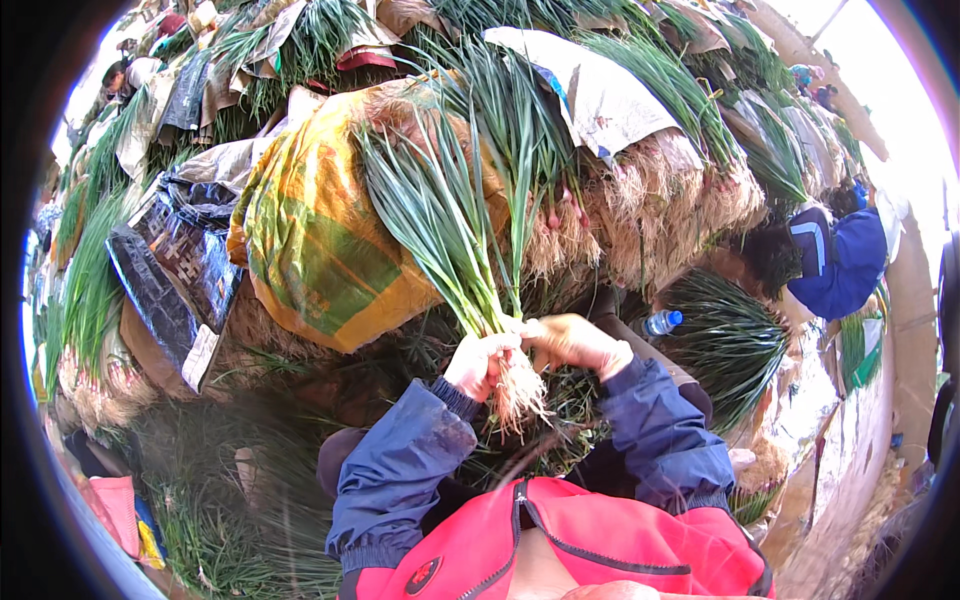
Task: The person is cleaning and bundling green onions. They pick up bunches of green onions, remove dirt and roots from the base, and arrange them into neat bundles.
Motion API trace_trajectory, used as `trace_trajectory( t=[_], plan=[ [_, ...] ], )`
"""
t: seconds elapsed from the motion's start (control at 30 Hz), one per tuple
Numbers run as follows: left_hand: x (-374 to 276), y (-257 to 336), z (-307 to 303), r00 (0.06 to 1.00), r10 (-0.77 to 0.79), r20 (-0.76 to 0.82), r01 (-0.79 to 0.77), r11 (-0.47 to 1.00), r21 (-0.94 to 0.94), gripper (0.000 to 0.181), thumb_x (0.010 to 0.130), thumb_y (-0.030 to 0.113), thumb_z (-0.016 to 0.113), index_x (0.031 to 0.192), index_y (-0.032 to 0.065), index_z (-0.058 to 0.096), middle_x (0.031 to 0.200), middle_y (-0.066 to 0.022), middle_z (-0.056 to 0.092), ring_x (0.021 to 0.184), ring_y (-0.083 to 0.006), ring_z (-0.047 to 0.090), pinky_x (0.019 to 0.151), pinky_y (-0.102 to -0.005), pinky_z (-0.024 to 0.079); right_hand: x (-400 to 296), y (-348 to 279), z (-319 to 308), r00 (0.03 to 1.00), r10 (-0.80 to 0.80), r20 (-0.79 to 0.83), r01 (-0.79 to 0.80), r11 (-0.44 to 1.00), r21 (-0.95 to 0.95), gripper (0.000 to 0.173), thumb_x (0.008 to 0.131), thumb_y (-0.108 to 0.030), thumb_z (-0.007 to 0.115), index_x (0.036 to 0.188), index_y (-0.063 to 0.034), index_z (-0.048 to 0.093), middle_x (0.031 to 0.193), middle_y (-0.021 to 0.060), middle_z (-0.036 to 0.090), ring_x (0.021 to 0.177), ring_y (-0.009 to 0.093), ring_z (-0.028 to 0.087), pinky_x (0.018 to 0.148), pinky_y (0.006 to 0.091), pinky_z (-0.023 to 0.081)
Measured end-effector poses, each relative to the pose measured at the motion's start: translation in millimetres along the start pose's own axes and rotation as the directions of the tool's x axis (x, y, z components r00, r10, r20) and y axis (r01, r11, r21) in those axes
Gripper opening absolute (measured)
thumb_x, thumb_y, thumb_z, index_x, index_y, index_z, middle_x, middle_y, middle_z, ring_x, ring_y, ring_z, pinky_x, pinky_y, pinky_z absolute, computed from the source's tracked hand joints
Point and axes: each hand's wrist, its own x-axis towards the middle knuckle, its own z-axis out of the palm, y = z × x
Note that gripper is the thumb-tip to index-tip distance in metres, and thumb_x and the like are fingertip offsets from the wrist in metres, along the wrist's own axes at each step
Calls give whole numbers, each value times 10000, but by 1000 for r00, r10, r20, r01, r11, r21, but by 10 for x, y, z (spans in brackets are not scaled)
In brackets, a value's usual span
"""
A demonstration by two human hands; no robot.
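Observation:
My left hand [484, 362] is closed around the white lower stems of a bunch of green onions [450, 232], above its roots. The long green leaves point up and away from me, and the pale roots hang below the hand. My right hand [574, 345] touches the bunch at the stems, beside the left; it is blurred, and whether its fingers pinch a stalk is not clear. Just beyond the hands lie a yellow and green plastic sack [322, 247] and a heap of rooted green onions [555, 225].
Loose leaves [225, 480] cover the ground at the left. At the right are a water bottle [663, 322], a pile of green onions [720, 352] and a person in a blue jacket [847, 259]. A white sheet [600, 97] covers part of the far heap.

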Motion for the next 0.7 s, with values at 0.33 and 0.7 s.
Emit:
trace_trajectory(
  t=[0.33,0.7],
  plan=[
    [-107,-55,-18,997,-37,61,35,999,34,192,763,42,620,940,17,550,770,-82,601,640,-195,605,619,-362,529,473,70,-54,422,-868,-260,160,354,-921,342,878,-243,508,561,-119,541,536,118,520,494,325,518,476,395,415],
    [-87,-56,-53,998,-65,-9,66,977,202,202,792,23,590,986,-9,543,727,-91,600,594,-196,612,700,-385,543,411,275,164,949,-285,-134,313,903,294,241,928,-271,544,899,-35,585,729,-34,565,623,46,492,528,213,419]
  ],
)
